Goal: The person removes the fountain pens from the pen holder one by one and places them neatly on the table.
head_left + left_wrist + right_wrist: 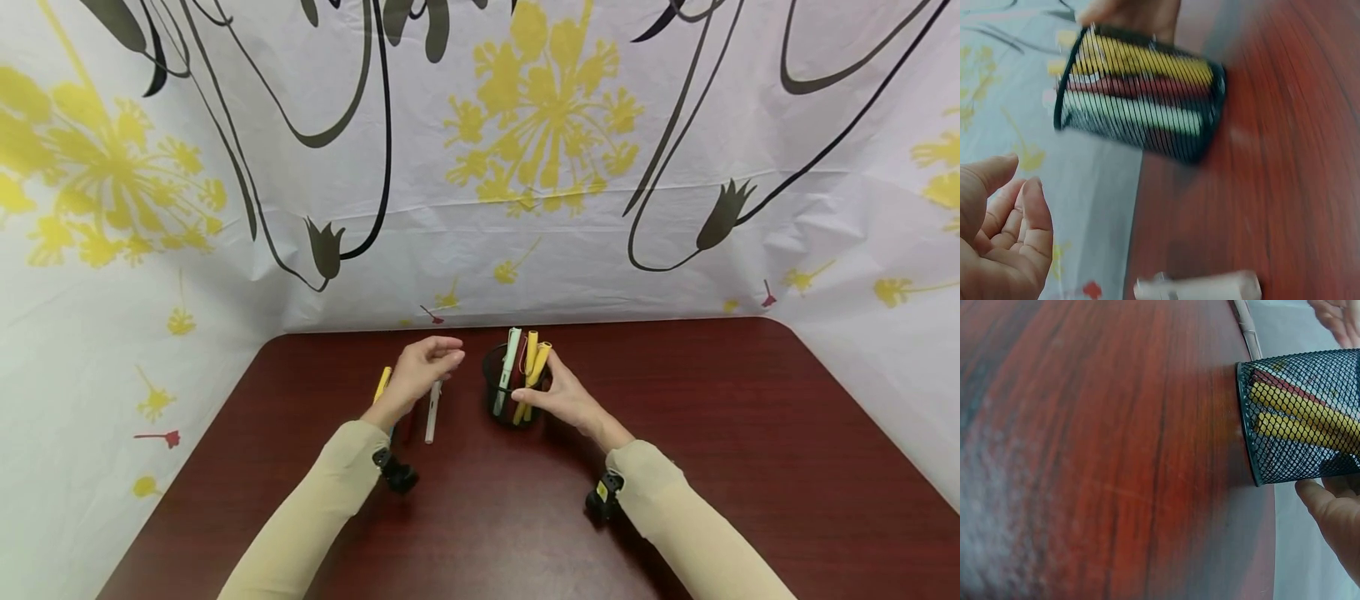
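Note:
My right hand grips the side of a black mesh pen cup, thumb near the front and fingers behind. Inside the cup stand a light green pen, two yellow pens and a dark red pen. My left hand hovers left of the cup with loosely bent fingers and nothing between them. Below it on the table lies a white pen, seen partly at the bottom of the left wrist view. A yellow pen shows behind the left wrist, partly hidden.
The dark red-brown wooden table reaches back to a white floral-patterned sheet hanging close behind its rear edge. Bits of red and blue show beside the left wrist, mostly hidden by it.

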`<state>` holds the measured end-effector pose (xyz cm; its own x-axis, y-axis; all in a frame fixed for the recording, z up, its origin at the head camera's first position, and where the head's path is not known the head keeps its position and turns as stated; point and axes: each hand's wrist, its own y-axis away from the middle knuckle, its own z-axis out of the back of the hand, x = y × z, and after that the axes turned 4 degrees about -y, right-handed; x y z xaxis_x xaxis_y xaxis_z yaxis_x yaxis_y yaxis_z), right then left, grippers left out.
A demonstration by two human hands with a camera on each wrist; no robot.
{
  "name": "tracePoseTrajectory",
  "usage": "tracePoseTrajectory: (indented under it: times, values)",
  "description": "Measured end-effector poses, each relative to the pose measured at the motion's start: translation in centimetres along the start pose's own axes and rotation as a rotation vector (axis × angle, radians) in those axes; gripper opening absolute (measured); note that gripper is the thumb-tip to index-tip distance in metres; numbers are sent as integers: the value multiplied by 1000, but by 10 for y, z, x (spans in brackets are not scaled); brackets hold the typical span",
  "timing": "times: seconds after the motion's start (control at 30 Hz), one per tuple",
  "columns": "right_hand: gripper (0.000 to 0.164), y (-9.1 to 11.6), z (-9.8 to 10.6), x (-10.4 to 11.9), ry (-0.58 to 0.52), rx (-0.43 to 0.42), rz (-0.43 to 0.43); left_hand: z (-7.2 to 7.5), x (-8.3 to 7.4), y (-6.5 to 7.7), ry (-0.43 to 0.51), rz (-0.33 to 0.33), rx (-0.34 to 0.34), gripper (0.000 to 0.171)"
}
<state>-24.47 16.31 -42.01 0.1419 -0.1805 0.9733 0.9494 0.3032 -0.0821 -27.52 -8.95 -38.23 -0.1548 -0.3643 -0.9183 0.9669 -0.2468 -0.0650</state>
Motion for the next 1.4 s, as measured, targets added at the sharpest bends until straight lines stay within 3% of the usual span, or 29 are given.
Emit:
tracePoseTrajectory:
  times: [0.23,0.47,0.8,1.03,1.4]
  values:
    - [95,-4,0,-11,-11,-13,29,-23,-11,-13,42,0,25,30]
    - [95,-4,0,-11,-30,-19,36,-38,-22,-18,11,-44,80,37]
    - [93,-4,-1,-12,-7,-19,17,-45,-23,-35,-39,-54,74,36]
    - [88,-7,0,-13,-49,-1,20,-47,-23,-46,-76,-60,110,37]
    - [87,-5,0,-11,-18,-6,31,-52,-24,-53,-197,-88,128,37]
